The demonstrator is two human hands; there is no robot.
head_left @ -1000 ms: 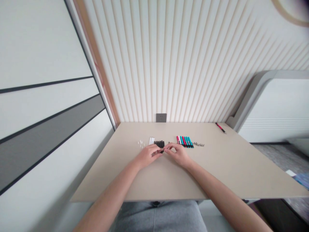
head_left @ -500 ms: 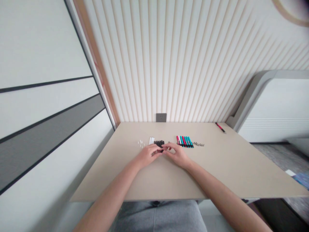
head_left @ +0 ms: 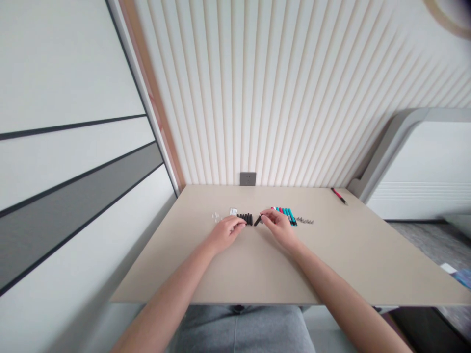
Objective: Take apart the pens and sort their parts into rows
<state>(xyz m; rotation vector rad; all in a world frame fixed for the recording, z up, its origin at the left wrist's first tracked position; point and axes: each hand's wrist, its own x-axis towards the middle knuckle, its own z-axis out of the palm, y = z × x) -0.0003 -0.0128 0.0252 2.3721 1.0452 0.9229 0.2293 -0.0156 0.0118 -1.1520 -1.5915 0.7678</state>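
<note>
My left hand (head_left: 227,230) rests on the beige table (head_left: 331,260), fingers curled, its fingertips touching the near end of a row of black pen parts (head_left: 246,218). My right hand (head_left: 279,226) is pinched on a small black pen piece (head_left: 257,221) that sticks out to the left of its fingers. Just behind the right hand lie several red and teal markers (head_left: 287,214). White pieces (head_left: 233,212) and small clear caps (head_left: 216,215) sit left of the black parts.
A row of small grey metal bits (head_left: 305,220) lies right of the markers. A red pen (head_left: 338,195) lies near the far right corner. A grey wall socket (head_left: 248,179) sits at the table's back edge. My grey-clad lap shows below the near edge.
My hands were together on one black piece; they have now drawn apart. The right hand carried the piece to the right, and the left stayed by the black row. The view shifted slightly.
</note>
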